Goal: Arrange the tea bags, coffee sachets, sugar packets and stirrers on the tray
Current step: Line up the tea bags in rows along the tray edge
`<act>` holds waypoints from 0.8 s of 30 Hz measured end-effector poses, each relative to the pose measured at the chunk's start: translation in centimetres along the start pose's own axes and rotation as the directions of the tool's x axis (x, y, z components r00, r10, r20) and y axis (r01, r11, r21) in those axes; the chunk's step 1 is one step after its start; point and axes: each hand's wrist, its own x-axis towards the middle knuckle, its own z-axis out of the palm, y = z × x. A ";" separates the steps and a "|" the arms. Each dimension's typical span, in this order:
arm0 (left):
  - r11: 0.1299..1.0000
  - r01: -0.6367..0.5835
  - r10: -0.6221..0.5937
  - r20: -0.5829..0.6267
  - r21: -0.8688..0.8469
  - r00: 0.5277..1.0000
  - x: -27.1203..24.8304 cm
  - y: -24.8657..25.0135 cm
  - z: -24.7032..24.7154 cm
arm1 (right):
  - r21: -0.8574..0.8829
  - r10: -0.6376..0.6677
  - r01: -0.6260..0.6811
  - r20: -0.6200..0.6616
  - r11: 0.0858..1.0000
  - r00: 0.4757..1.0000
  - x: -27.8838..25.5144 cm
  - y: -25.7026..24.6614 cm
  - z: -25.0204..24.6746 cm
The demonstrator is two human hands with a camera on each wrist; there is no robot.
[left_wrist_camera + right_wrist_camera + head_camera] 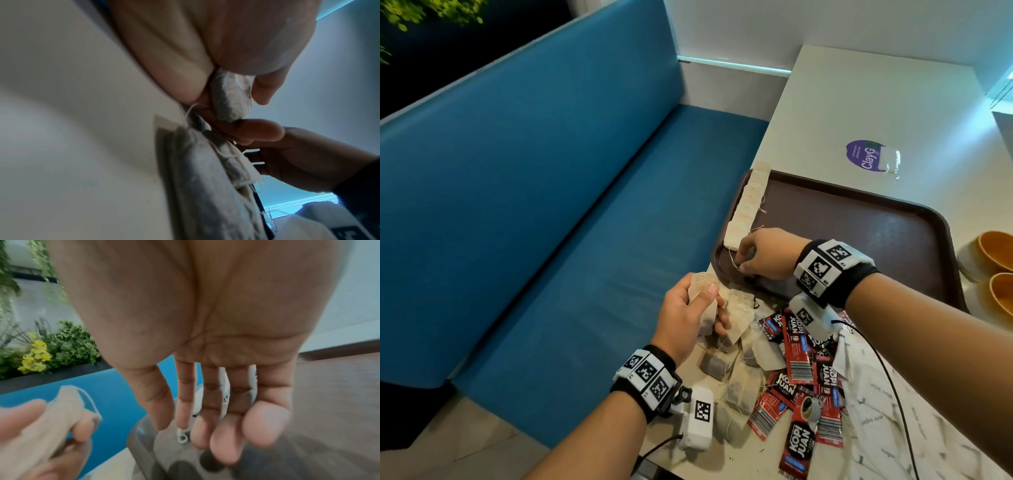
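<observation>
The left hand (pixel 685 315) keeps a narrow grip on a tea bag (pixel 703 301), thumb pressed across its soft, crinkled paper face and fingers curled behind it; from the left wrist view the bag's grey, lumpy lower end pokes out between thumb and fingers. This bag sits just off the near-left corner of the tray (pixel 859 219), above the counter (pixel 859 113) edge. The right hand (pixel 767 255) hovers low over that same near-left corner of the tray, fingers loosely bent and holding nothing; a thin string lies at its fingertips, though contact is unclear. Along the tray's left rim runs a row of tea bags (pixel 748 205), pale, square and overlapping like tiles, strings trailing inward. The tray is dark brown, matte plastic with rounded corners. On the counter near the tray's front edge lies a loose heap of tea bags (pixel 739 377), and beside them glossy red coffee sachets (pixel 804 377) with barcodes, then white sugar packets (pixel 876 404) with grey print.
</observation>
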 end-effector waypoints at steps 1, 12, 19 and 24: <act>1.000 -0.002 0.002 -0.002 -0.005 1.000 0.0 0.0 0.0 | 0.030 -0.008 0.008 0.008 1.000 1.000 -0.2 -0.1 -0.2; 0.991 -0.018 0.030 0.089 -0.132 0.996 -0.2 0.0 -0.3 | 0.347 -0.122 0.148 -0.094 0.926 0.988 -4.7 -2.3 -0.1; 0.998 -0.045 0.043 0.059 0.032 0.997 0.0 -0.8 -1.0 | 0.336 -0.127 0.152 -0.096 0.930 0.987 -5.5 -4.1 2.9; 0.997 -0.058 0.054 0.064 0.060 0.997 -0.2 -0.7 -0.8 | 0.377 -0.083 0.128 -0.133 0.917 0.988 -5.5 -4.1 3.6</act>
